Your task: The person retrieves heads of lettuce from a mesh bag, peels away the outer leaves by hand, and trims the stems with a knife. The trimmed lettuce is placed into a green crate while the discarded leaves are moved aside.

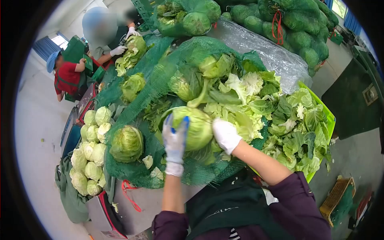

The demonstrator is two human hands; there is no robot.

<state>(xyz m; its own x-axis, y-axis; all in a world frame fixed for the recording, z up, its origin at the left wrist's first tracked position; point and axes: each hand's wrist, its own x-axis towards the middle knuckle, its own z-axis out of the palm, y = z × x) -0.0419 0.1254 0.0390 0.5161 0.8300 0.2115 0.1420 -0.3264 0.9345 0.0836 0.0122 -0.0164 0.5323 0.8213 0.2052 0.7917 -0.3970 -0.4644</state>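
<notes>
A green cabbage (196, 127) is held between my two gloved hands, over the green mesh netting (138, 176). My left hand (175, 138), in a white glove with blue fingertips, presses on its left side, fingers pointing up. Against its right side rests my right hand (226, 136), white-gloved, its fingers partly hidden behind the palm. Just above the held cabbage a pale stalk (199, 98) sticks out among loose leaves (240, 102). To the left sits another whole cabbage (127, 144) on the netting, with small leaf scraps (157, 173) close by.
Several trimmed pale cabbages (93, 155) are stacked at the left. A lime-green bin (329, 116) of leaves stands right, with a dark green wheeled bin (352, 96) beyond. Netted cabbage sacks (296, 28) are piled at the back. A co-worker (105, 38) handles a cabbage across the table.
</notes>
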